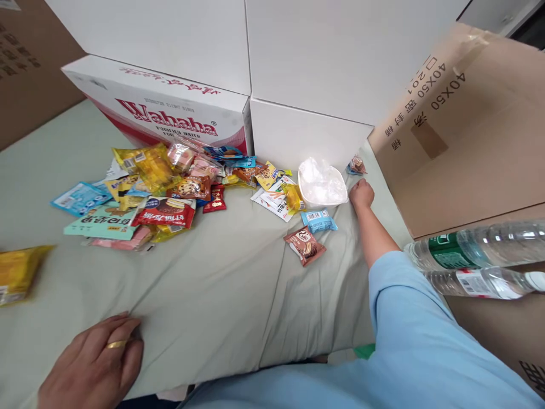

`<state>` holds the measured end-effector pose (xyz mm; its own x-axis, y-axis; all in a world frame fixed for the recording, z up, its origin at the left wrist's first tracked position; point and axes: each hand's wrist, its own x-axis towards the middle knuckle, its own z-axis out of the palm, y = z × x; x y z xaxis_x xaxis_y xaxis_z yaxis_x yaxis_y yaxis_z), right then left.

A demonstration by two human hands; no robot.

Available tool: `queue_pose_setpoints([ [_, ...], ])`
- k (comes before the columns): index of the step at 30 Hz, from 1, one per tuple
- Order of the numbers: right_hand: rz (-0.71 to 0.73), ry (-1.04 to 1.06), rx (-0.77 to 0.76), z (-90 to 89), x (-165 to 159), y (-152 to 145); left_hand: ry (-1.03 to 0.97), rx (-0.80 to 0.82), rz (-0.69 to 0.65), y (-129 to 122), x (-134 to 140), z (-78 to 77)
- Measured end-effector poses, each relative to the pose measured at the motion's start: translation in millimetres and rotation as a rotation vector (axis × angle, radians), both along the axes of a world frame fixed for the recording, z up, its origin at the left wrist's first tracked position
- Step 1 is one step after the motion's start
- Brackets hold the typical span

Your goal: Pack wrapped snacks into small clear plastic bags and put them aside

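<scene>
My right hand (362,193) is closed in a fist on the cloth, just right of a white bowl (326,201) with clear crumpled plastic in it. Whatever the fist holds, if anything, is hidden. A small brown and blue snack packet (356,165) lies directly beyond my knuckles. In front of the bowl are a blue packet (319,220) and a brown packet (305,245). A white packet (276,199) and a small yellow packet (294,199) lie to its left. Near the front left, my left hand (93,363), wearing a ring, rests on the cloth with fingers curled in, no object showing.
A heap of mixed snack packets (149,196) spreads before a white and red water carton (170,116). One yellow packet (21,272) sits at the left edge. White panels (310,51) stand behind; a cardboard box (464,130) and two plastic bottles (481,247) are at right.
</scene>
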<state>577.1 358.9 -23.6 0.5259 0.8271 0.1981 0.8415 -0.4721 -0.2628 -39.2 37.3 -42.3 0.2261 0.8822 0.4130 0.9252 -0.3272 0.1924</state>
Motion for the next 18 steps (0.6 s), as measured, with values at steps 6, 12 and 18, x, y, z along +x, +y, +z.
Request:
queue_pose_setpoints([
  [6,0.038,-0.059,-0.007,-4.4,1.8,-1.0,0.152,0.058,-0.039,3.7,8.1,13.4],
  [12,0.05,-0.087,-0.009,-4.9,1.5,0.8,0.109,0.04,-0.011,2.9,5.5,8.9],
  [18,0.061,-0.068,0.009,-7.7,6.4,2.8,0.097,0.065,-0.042,4.6,7.6,10.0],
])
